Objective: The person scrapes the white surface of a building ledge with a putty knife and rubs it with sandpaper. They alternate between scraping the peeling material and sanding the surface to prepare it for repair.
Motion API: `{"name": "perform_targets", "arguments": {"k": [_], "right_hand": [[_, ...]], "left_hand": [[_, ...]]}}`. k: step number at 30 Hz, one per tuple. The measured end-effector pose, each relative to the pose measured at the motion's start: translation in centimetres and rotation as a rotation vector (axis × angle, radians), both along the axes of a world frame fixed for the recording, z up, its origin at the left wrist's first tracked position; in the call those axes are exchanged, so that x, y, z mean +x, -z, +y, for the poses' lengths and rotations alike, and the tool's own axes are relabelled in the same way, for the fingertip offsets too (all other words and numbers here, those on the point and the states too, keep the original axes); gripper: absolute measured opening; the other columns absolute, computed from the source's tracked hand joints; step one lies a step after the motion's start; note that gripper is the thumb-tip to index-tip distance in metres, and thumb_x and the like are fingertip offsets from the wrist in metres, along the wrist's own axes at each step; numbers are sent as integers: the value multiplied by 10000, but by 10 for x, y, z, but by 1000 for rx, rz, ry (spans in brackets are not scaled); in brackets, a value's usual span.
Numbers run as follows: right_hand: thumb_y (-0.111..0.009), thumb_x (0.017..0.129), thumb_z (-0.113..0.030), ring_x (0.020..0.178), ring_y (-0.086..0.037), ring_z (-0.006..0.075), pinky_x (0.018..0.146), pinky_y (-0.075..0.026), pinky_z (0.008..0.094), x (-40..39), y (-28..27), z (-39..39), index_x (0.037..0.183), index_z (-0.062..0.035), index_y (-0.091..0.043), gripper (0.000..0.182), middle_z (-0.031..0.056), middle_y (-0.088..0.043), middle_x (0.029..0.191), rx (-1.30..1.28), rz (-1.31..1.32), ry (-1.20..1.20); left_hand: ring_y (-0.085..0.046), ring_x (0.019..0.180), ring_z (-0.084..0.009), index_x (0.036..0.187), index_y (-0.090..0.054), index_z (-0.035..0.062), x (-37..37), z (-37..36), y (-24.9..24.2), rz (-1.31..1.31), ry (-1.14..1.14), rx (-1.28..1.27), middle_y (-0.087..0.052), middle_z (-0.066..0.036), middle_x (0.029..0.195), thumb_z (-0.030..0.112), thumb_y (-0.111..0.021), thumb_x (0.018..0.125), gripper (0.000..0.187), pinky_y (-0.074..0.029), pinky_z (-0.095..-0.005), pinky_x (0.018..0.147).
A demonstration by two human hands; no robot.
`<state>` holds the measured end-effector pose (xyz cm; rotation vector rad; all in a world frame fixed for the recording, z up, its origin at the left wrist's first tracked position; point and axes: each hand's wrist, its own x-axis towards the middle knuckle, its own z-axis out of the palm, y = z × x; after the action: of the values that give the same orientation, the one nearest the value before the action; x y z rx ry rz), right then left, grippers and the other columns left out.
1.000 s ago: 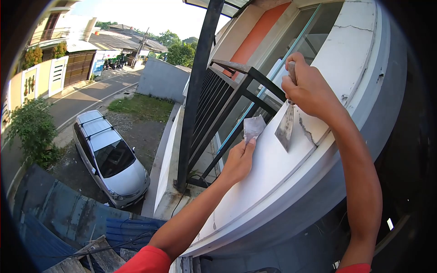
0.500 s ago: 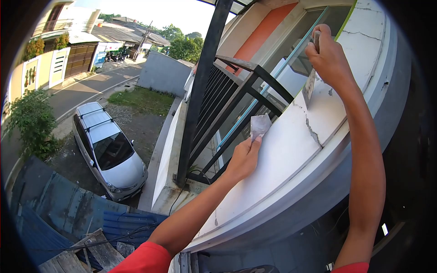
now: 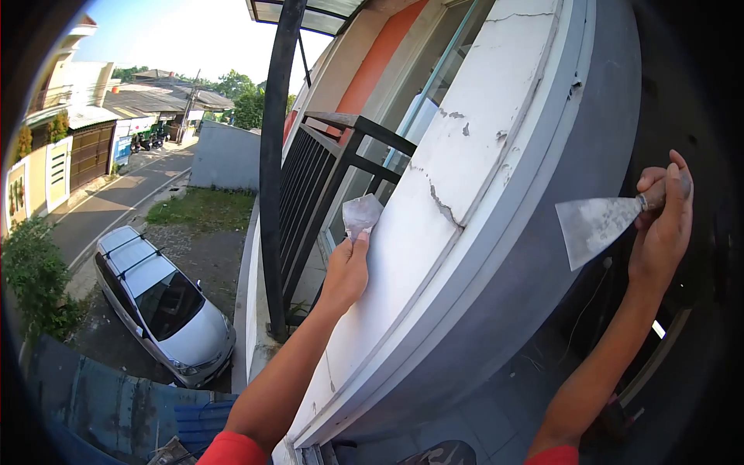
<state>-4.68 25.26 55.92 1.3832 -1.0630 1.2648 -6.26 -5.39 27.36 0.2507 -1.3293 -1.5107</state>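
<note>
My right hand [image 3: 665, 213] is closed round the handle of a putty knife [image 3: 595, 225], whose wide, whitish-smeared blade points left, apart from the wall. In my left hand [image 3: 345, 271] is a small scraper plate [image 3: 362, 212], grey and smudged, held upright by its lower end beside the black railing. Between the hands runs a white wall top [image 3: 403, 256] with a jagged crack [image 3: 443, 205] and several chipped spots. Fingers hide the lower end of the left scraper.
A black metal railing [image 3: 314, 194] and post [image 3: 273, 170] stand left of the wall. Far below are a silver car [image 3: 167, 302], a road [image 3: 116, 194] and a blue corrugated roof [image 3: 124, 407]. A grey curved ledge [image 3: 542, 232] drops away on the right.
My right hand has drawn the putty knife off the wall, out to the right and lower. My left hand keeps its scraper near the railing. The view has shifted to the right.
</note>
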Motion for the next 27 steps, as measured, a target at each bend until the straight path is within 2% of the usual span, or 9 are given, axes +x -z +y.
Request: {"name": "perform_targets", "arguments": {"k": [3, 9, 11, 12, 13, 15, 18, 24, 27], "right_hand": [[-520, 1078, -287, 655, -515, 67, 603, -440, 233, -33, 28, 33, 1322, -21, -520, 361, 19, -575, 774, -47, -143, 138], [-533, 1063, -260, 725, -605, 101, 669, -506, 259, -150, 78, 96, 1306, -40, -507, 328, 43, -596, 910, 108, -517, 205], [-609, 1011, -242, 784, -539, 93, 741, -458, 247, -231, 101, 121, 1294, -11, -541, 371, 34, -588, 942, -82, -532, 561], [-652, 974, -213, 1227, -573, 284, 1080, -413, 402, -222, 109, 120, 1331, 5, -542, 432, 177, -614, 1289, -170, -720, 506], [-687, 946, -177, 1018, -651, 227, 884, -516, 365, -280, 123, 135, 1287, 7, -571, 404, 147, -659, 1147, -283, -732, 460], [-691, 932, -180, 520, -515, 88, 449, -393, 291, -343, 147, 158, 1170, -38, -635, 283, 31, -650, 822, -334, -995, 205], [-623, 938, -204, 674, -624, 123, 535, -472, 282, -384, 174, 169, 1013, -28, -691, 203, 39, -667, 861, -144, -1122, 501], [-709, 918, -340, 1057, -641, 268, 859, -522, 383, -474, 211, 174, 1284, 15, -597, 522, 144, -645, 1180, 31, -1203, 412], [-710, 923, -420, 1158, -622, 317, 1057, -434, 450, -483, 203, 174, 1368, 73, -539, 686, 190, -625, 1294, 84, -1206, 67]], "left_hand": [[-478, 767, -126, 897, -590, -17, 10, 2, -6, -78, 34, 55, -555, -49, 788, 413, -442, 1086, 492, -411, -326, 736], [-532, 1116, -192, 1364, -545, -69, -6, -3, 1, -15, 90, 172, -611, -124, 1249, 448, -455, 1077, 598, -374, -306, 1025], [-520, 1219, -211, 1424, -497, -64, -14, -12, 7, 29, 152, 188, -580, -145, 1358, 458, -464, 1072, 630, -342, -318, 1094], [-514, 1248, -215, 1436, -487, -60, -16, -13, 9, 53, 153, 200, -570, -147, 1381, 460, -465, 1072, 635, -331, -326, 1114], [-521, 1260, -218, 1450, -463, -63, -20, -22, 14, 36, 170, 200, -559, -149, 1400, 447, -460, 1077, 632, -336, -334, 1124], [-559, 1231, -234, 1428, -475, -61, -15, -12, 10, 97, 210, 181, -576, -147, 1370, 443, -461, 1079, 613, -382, -351, 1104], [-591, 1177, -236, 1383, -505, -44, -15, -7, 3, 105, 188, 193, -607, -144, 1303, 437, -469, 1080, 570, -429, -369, 1071], [-679, 1056, -244, 1345, -528, -37, -7, 0, 3, 141, 250, 168, -658, -153, 1218, 400, -476, 1086, 511, -559, -379, 931], [-680, 1051, -230, 1389, -513, -26, -5, 6, 0, 58, 168, 198, -660, -135, 1210, 409, -483, 1077, 536, -572, -379, 903]]}}
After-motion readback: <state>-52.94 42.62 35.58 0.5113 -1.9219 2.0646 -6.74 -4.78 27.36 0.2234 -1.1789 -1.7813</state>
